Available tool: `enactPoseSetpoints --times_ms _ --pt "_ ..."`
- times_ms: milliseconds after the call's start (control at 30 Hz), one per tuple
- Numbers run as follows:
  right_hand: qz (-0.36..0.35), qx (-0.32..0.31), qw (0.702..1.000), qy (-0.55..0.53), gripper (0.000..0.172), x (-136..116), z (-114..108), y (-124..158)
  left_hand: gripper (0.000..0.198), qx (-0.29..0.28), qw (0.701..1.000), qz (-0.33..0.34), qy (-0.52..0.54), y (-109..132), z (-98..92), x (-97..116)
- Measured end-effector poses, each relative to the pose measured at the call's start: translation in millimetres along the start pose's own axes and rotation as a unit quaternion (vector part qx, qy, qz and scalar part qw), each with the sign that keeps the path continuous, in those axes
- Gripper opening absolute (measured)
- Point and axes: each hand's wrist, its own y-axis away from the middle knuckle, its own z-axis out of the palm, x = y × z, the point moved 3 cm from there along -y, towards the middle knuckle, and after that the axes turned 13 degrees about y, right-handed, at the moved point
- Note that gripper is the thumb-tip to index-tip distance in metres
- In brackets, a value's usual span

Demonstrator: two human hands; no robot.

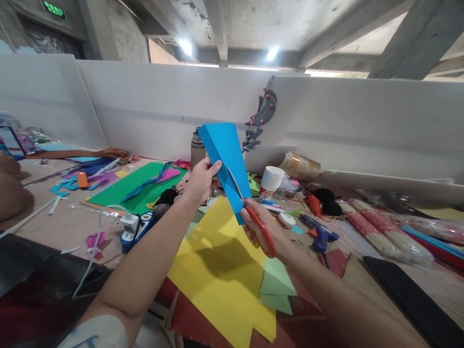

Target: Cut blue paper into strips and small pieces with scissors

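A folded piece of blue paper (229,150) is held up in front of me, above the table. My left hand (203,181) pinches its left edge, thumb on the near face. A pair of scissors (259,224) with red handles is in my right hand (263,220), its fingers wrapped round the handles and touching the paper's lower end. The blades lie across the front of the blue paper, pointing up and left; I cannot tell whether they cut into it. Yellow paper sheets (221,270) lie below my hands, with pale green sheets (277,280) beside them.
At left are a green sheet (119,186), a power strip (137,232) with a plugged-in charger and another person's hand (14,188). Stacked paper cups (271,179), a glue gun (321,234) and wrapped stick bundles (384,229) lie right. A bottle (197,150) stands behind.
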Motion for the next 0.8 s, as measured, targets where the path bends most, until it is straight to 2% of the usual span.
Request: enactPoseSetpoints --times_ms 467,633,800 --pt "-0.051 0.003 0.999 0.008 0.03 0.8 -1.7 0.1 0.023 0.005 1.0 -0.007 0.001 -0.4 0.1 -0.5" --pt "-0.035 -0.009 0.999 0.007 0.034 -3.9 -1.8 2.5 0.025 0.028 0.999 0.043 -0.011 0.4 -0.3 5.3" --pt "-0.034 -0.004 0.999 0.027 0.034 -4.9 -3.3 1.6 0.025 -0.004 0.999 0.029 -0.021 -0.1 0.2 2.9"
